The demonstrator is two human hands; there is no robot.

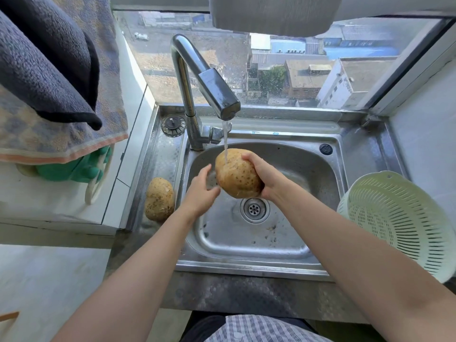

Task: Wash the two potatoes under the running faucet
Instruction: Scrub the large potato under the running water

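One potato (238, 176) sits under the faucet (212, 87) stream over the sink (246, 245), clutched by the right grip (265, 175); the left grip (201, 191) hovers loose-fingered beside it. The other potato (159, 198) lies on the sink's left edge. Wet skin could slip free

Left hand (200, 192): I see fingers loose and nearly straight, holding nothing.
Right hand (267, 177): I see its fingers (249, 157) curled round the potato (235, 177), gripping it.
Arms: both bare, stretched forward, forearms converging.
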